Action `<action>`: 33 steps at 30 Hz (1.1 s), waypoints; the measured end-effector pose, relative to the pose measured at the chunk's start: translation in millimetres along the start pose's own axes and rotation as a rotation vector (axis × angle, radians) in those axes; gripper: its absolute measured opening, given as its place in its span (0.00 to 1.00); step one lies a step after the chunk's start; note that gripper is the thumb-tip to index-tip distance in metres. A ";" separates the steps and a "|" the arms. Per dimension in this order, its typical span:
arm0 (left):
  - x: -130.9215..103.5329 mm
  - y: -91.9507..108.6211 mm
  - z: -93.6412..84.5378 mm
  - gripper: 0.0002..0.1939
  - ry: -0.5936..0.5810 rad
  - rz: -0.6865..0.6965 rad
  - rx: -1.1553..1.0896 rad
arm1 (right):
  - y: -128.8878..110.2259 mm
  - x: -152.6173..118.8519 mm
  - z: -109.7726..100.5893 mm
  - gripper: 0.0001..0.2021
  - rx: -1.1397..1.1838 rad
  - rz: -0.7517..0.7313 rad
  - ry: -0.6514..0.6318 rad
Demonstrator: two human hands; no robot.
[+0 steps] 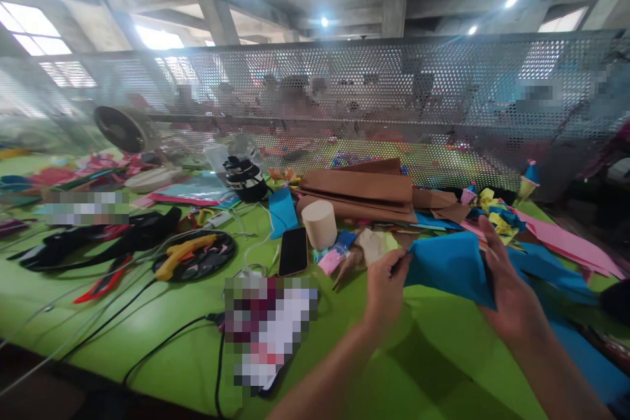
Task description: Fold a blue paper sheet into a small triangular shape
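Note:
Between my hands a piece of blue felt-like sheet (447, 266) is held up above the green table (394, 367). My left hand (386, 285) pinches its left edge between thumb and fingers. At the right edge is my right hand (512, 295), its thumb and fingers around the sheet; part of its grip is hidden behind the blue. Beyond the sheet lie yellow crumpled pieces (502, 220) and pink sheets (571, 243). More blue sheets (551, 269) are spread to the right of my right hand.
Brown sheets (354, 190) are stacked at the back, near a cream cylinder (319, 224) and a phone (293, 252). At left, a yellow glue gun (184, 254) rests on a dark round tray; cables cross the table. A fan (123, 130) stands before the perforated metal screen (344, 92).

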State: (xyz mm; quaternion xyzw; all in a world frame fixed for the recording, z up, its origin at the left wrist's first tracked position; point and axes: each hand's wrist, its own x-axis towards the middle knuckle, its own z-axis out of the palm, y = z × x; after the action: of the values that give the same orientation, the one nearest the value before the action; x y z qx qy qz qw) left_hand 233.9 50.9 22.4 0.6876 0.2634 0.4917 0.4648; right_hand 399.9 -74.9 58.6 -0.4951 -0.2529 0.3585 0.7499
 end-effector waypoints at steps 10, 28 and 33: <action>-1.3 -3.0 -2.4 0.14 -0.110 0.201 0.000 | -1.0 4.6 -8.4 0.18 0.107 0.274 0.022; -1.1 12.5 -8.3 0.14 -0.304 0.122 0.096 | 5.1 -4.5 10.5 0.14 -0.003 0.373 -0.004; -4.7 10.2 -4.6 0.13 -0.242 0.141 0.053 | 11.1 0.0 9.5 0.14 -0.024 0.385 -0.048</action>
State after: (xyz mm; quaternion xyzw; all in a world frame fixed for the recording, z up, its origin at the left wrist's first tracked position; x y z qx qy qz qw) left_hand 226.9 44.4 29.9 0.7707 0.1691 0.4295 0.4392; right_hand 389.7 -66.7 52.0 -0.5345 -0.1754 0.5040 0.6554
